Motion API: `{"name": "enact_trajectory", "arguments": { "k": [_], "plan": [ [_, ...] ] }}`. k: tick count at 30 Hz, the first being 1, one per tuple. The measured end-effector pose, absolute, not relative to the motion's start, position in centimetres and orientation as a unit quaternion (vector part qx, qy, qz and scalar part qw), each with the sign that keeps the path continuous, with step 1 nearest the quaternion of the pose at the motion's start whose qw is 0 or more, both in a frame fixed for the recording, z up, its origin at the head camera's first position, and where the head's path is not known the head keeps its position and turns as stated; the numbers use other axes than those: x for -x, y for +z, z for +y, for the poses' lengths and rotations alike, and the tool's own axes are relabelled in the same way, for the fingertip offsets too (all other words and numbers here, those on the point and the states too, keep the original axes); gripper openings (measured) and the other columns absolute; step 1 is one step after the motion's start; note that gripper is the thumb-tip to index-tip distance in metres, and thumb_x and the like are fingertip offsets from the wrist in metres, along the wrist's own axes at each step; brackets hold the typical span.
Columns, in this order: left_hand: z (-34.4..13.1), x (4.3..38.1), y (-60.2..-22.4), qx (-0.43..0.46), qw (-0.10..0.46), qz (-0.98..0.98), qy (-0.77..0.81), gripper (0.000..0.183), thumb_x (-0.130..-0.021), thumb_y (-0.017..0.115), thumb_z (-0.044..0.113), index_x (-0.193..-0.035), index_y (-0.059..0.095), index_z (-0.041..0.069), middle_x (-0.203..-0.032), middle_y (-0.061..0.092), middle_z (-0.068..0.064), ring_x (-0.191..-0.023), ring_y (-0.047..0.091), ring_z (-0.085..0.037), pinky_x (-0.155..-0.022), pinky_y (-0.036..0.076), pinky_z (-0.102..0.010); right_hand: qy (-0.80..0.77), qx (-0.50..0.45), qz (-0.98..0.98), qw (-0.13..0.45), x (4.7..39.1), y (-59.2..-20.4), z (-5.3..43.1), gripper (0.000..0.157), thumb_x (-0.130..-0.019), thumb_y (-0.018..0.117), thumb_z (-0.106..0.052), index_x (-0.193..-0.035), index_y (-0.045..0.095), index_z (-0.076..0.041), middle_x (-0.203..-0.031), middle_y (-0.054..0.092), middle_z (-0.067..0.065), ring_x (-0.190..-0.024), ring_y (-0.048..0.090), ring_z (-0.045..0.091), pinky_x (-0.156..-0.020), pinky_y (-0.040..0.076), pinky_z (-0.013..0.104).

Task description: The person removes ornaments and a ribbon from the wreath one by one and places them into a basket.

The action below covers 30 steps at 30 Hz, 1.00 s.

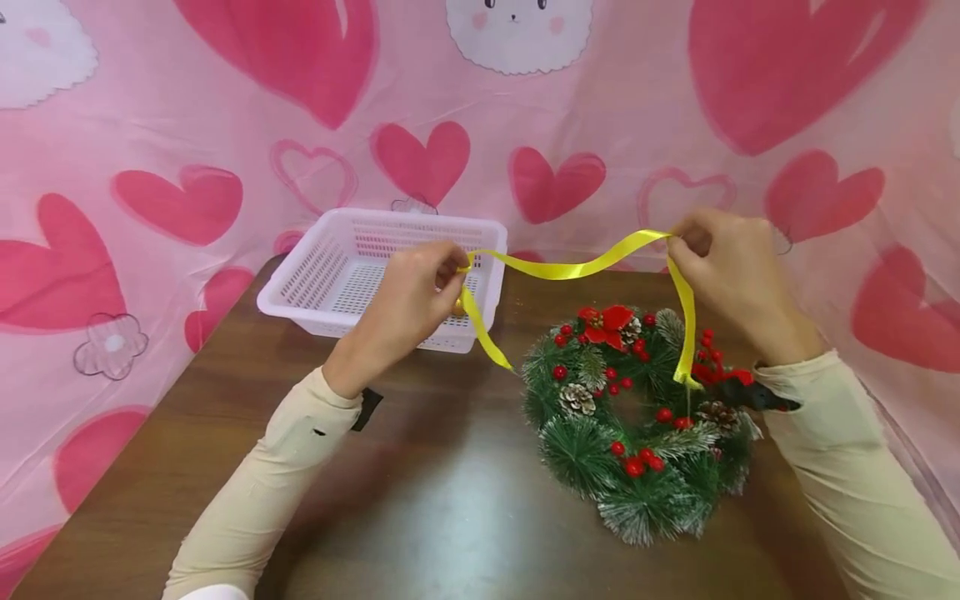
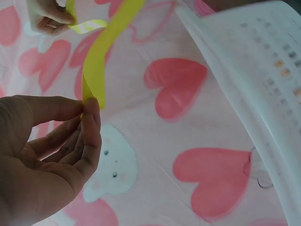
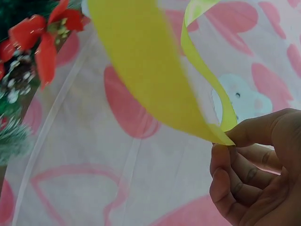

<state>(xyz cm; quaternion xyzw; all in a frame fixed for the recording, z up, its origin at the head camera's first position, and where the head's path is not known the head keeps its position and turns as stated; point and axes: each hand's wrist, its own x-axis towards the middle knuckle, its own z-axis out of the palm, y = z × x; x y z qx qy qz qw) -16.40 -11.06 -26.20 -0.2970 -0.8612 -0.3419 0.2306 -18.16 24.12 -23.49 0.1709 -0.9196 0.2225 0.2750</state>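
Note:
A yellow ribbon [image 1: 570,270] stretches in a slack span between both hands, above the table. My left hand [image 1: 416,292] pinches it near the basket, and a short end hangs below the fingers. On the right, my right hand [image 1: 738,271] pinches the ribbon between thumb and forefinger, with another length dropping toward the wreath. Both pinches show closely in the left wrist view, at the left fingers [image 2: 91,113], and in the right wrist view, at the right fingers [image 3: 223,160]. Below the right hand lies a green wreath [image 1: 577,454] with red berries, pinecones and red flowers.
A white perforated plastic basket [image 1: 300,310] stands at the table's back left, behind the left hand; something gold-coloured shows in it. The brown wooden table [image 1: 420,500] meets a pink heart-patterned cloth [image 1: 480,108] at the back and sides.

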Motion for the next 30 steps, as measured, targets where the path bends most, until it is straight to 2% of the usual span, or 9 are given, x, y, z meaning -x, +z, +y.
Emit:
{"name": "enact_trajectory", "arguments": {
  "k": [2,10,13,19,22,30],
  "plan": [
    [-11.5,16.6,-26.1,0.291,0.228,-0.864,-0.343,0.011,-0.088,0.061,-0.006,-0.097,0.067,-0.007,-0.086,0.072,-0.014,-0.071,0.068,-0.018,-0.065,0.058,-0.030,0.219,-0.181,-0.919,0.274,18.4,-23.2,23.5,0.017,-0.093,0.058,-0.012,-0.091,0.072,-0.002,-0.078,0.073,0.014,-0.068,0.066,0.027,-0.059,0.037,0.012],
    [-13.9,17.6,-25.6,0.253,0.254,-0.866,-0.348,0.012,-0.089,0.061,-0.004,-0.098,0.068,-0.008,-0.088,0.072,-0.016,-0.074,0.068,-0.022,-0.070,0.059,-0.035,0.217,-0.215,-0.915,0.265,20.1,-21.8,20.5,0.017,-0.093,0.057,-0.010,-0.093,0.072,-0.003,-0.078,0.072,0.012,-0.069,0.066,0.024,-0.063,0.040,0.021],
    [-14.7,18.1,-25.6,0.239,0.278,-0.862,-0.351,0.011,-0.089,0.062,-0.004,-0.097,0.069,-0.008,-0.088,0.072,-0.016,-0.074,0.067,-0.023,-0.070,0.058,-0.036,0.228,-0.226,-0.914,0.248,20.9,-21.5,19.2,0.018,-0.094,0.056,-0.011,-0.094,0.072,-0.002,-0.079,0.073,0.012,-0.069,0.066,0.023,-0.063,0.042,0.022],
    [-16.5,19.6,-25.5,0.218,0.331,-0.852,-0.342,0.010,-0.089,0.062,-0.005,-0.094,0.070,-0.008,-0.084,0.071,-0.017,-0.071,0.066,-0.024,-0.069,0.055,-0.036,0.270,-0.236,-0.903,0.238,23.1,-21.6,16.2,0.017,-0.094,0.059,-0.010,-0.094,0.072,0.002,-0.083,0.073,0.015,-0.072,0.066,0.025,-0.069,0.047,0.032],
    [-17.6,20.4,-25.4,0.199,0.343,-0.855,-0.335,0.010,-0.089,0.062,-0.003,-0.094,0.071,-0.006,-0.083,0.071,-0.016,-0.071,0.066,-0.023,-0.069,0.054,-0.031,0.297,-0.235,-0.897,0.226,24.2,-21.9,14.7,0.017,-0.093,0.060,-0.010,-0.095,0.071,0.003,-0.087,0.073,0.016,-0.076,0.067,0.025,-0.072,0.049,0.031],
    [-20.2,22.4,-25.2,0.142,0.351,-0.863,-0.334,0.014,-0.090,0.061,0.001,-0.095,0.072,-0.007,-0.085,0.073,-0.018,-0.073,0.068,-0.024,-0.066,0.043,-0.008,0.366,-0.209,-0.888,0.184,26.8,-22.8,11.0,0.015,-0.093,0.061,-0.012,-0.099,0.071,-0.002,-0.089,0.072,0.011,-0.077,0.064,0.017,-0.070,0.048,0.024]
  ]
}}
